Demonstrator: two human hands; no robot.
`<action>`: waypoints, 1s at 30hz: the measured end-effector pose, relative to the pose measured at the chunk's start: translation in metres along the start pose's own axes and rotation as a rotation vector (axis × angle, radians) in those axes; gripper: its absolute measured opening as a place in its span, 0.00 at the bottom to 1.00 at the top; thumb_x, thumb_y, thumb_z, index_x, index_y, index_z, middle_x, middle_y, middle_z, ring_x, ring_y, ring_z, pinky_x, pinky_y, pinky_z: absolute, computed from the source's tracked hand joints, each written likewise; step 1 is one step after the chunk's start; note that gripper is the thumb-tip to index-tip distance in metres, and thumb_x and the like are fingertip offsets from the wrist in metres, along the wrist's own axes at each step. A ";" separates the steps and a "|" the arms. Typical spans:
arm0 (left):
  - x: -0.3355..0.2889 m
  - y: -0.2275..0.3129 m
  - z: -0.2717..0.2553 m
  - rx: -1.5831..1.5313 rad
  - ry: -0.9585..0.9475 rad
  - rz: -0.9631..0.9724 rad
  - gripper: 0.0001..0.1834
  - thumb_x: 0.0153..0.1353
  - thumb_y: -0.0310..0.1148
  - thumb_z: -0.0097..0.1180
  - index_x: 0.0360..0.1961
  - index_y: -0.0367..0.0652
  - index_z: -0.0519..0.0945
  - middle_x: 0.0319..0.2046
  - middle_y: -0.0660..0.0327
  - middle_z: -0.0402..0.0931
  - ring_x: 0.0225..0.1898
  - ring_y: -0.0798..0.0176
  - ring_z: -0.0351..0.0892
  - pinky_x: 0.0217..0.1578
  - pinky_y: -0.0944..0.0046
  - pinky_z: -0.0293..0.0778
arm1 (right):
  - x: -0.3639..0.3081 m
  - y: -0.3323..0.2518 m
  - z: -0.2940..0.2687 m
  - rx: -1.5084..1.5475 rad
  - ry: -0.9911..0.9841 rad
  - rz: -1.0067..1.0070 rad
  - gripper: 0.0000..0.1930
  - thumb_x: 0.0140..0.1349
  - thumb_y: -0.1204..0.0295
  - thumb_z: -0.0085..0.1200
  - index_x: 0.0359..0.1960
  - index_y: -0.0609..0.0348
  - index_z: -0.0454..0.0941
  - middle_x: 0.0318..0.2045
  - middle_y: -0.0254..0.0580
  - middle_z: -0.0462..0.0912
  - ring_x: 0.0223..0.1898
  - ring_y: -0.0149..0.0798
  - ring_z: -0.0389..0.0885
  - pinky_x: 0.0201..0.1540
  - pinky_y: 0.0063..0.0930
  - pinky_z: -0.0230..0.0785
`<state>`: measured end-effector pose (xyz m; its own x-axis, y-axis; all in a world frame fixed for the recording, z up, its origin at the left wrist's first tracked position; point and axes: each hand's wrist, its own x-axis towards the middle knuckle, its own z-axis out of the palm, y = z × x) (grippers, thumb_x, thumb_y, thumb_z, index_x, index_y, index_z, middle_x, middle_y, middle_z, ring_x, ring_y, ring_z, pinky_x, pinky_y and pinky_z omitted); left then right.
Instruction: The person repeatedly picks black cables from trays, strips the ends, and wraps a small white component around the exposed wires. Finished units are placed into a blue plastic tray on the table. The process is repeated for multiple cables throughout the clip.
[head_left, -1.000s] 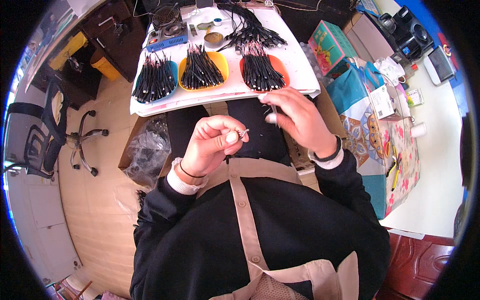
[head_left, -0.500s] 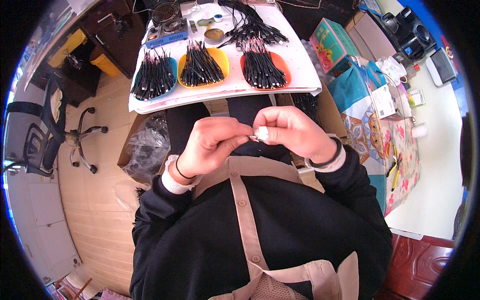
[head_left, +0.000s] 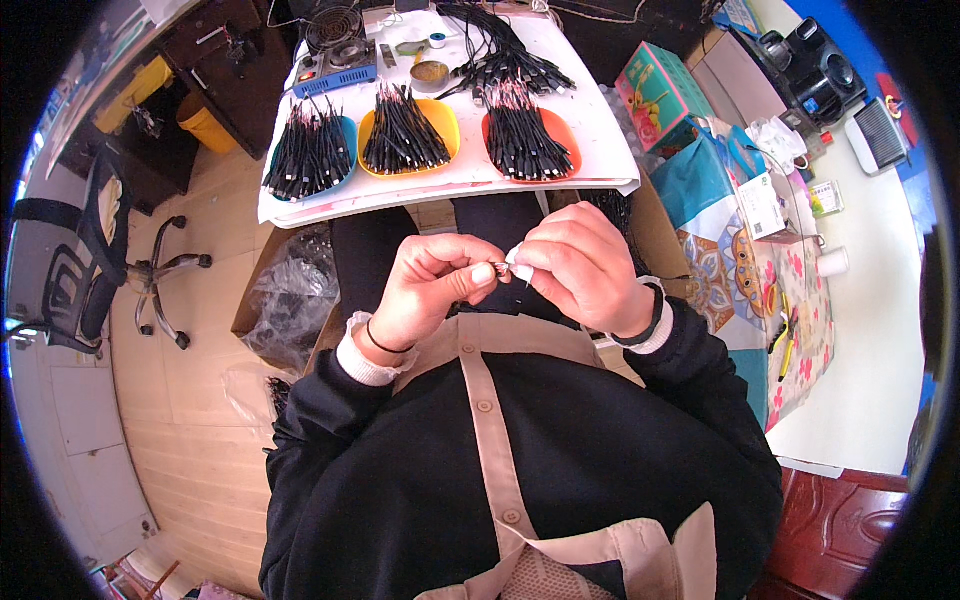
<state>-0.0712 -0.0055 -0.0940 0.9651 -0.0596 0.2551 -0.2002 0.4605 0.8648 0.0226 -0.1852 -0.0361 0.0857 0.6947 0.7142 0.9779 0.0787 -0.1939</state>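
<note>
In front of my waist, my left hand [head_left: 435, 285] pinches what looks like a small cable end [head_left: 503, 269] with thin reddish wires between thumb and fingers. My right hand [head_left: 585, 268] meets it there, its thumb and fingertips closed on the wires' side. White wrapping [head_left: 519, 264] shows at the right fingertips. Most of the held piece is hidden by the fingers. Beyond my hands, short black cables with bare pinkish wire ends fill a blue tray [head_left: 347, 165], a yellow tray [head_left: 450, 135] and an orange-red tray [head_left: 569, 150].
On the white table [head_left: 440, 192], a blue-based device [head_left: 348, 78], a round tin [head_left: 430, 74], a solder spool [head_left: 437, 40] and a heap of black cables [head_left: 515, 60] lie behind the trays. A cardboard box with clear plastic [head_left: 290, 295] stands below left; a cloth-covered surface [head_left: 800, 330] is at right.
My right hand has rolled, its fingers now arched over the thumb with the knuckles higher. My left thumb has straightened along the held piece. The trays have stayed in place.
</note>
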 end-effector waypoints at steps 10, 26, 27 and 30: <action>-0.004 0.001 0.003 0.246 0.032 0.041 0.05 0.61 0.24 0.58 0.35 0.32 0.81 0.26 0.62 0.79 0.23 0.73 0.70 0.24 0.72 0.65 | -0.014 -0.003 -0.004 1.196 -0.204 1.076 0.07 0.64 0.73 0.55 0.40 0.64 0.77 0.30 0.29 0.78 0.30 0.20 0.73 0.32 0.15 0.66; -0.004 0.013 0.010 -0.186 -0.073 -0.088 0.08 0.61 0.26 0.58 0.38 0.31 0.80 0.27 0.61 0.78 0.23 0.74 0.67 0.25 0.73 0.64 | -0.005 -0.011 0.017 0.793 0.133 0.347 0.02 0.59 0.80 0.55 0.32 0.63 0.74 0.31 0.36 0.75 0.32 0.29 0.71 0.35 0.21 0.62; -0.006 0.018 0.009 -0.066 -0.059 -0.029 0.08 0.61 0.25 0.58 0.39 0.30 0.81 0.28 0.62 0.78 0.25 0.74 0.69 0.27 0.73 0.65 | -0.007 -0.011 0.019 0.784 0.143 0.373 0.02 0.59 0.80 0.55 0.32 0.63 0.74 0.32 0.36 0.75 0.32 0.29 0.71 0.34 0.20 0.62; -0.009 0.029 0.004 0.130 -0.016 -0.019 0.08 0.61 0.22 0.57 0.41 0.32 0.82 0.29 0.63 0.79 0.28 0.76 0.70 0.30 0.74 0.67 | -0.009 -0.004 0.023 0.841 0.123 0.442 0.05 0.58 0.78 0.58 0.35 0.63 0.75 0.33 0.37 0.75 0.32 0.28 0.71 0.33 0.19 0.62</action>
<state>-0.0865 0.0049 -0.0696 0.9662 -0.0821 0.2445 -0.2034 0.3406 0.9180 0.0136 -0.1747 -0.0573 0.4805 0.7080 0.5176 0.3996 0.3486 -0.8478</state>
